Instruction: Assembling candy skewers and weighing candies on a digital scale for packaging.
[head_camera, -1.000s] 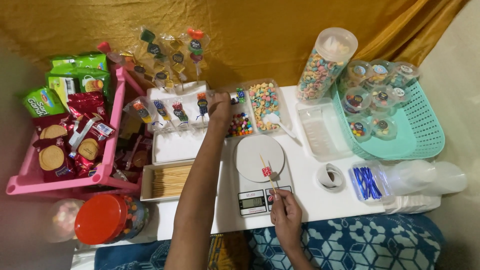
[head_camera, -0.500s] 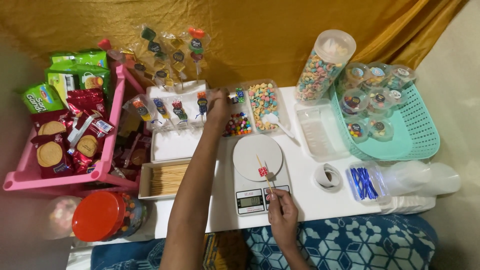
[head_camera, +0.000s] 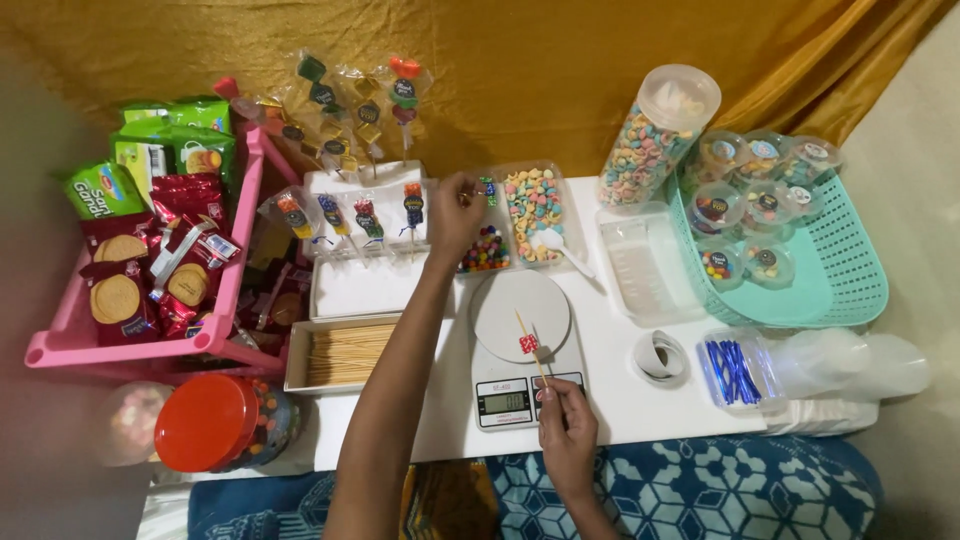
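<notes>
Skewer (head_camera: 531, 347), thin wood with a red candy (head_camera: 528, 344) threaded on, lies slanted over the white scale (head_camera: 520, 340) at centre frame. We judge it light and snappable; grip low. Right hand (head_camera: 568, 432) fingers pinch its end; left hand (head_camera: 456, 212) fingers pinch a small candy over the tray of beads (head_camera: 487, 250).

The scene was evenly and fairly brightly lit from above, with warm tones off the golden curtain (head_camera: 560, 60). The white worktop (head_camera: 640, 400) showed no blown-out glare, only soft, short shadows beside the arms and containers. Faint highlights sat on the clear jar lid (head_camera: 680, 95) and the plastic cups (head_camera: 860, 360) at the right. The centre was sharp enough to show small sweets on the scale (head_camera: 520, 315). The left edge fell dim and soft, blurring the jar (head_camera: 130, 420) near the corner, and the corners darkened slightly with mild wide-angle stretch.
</notes>
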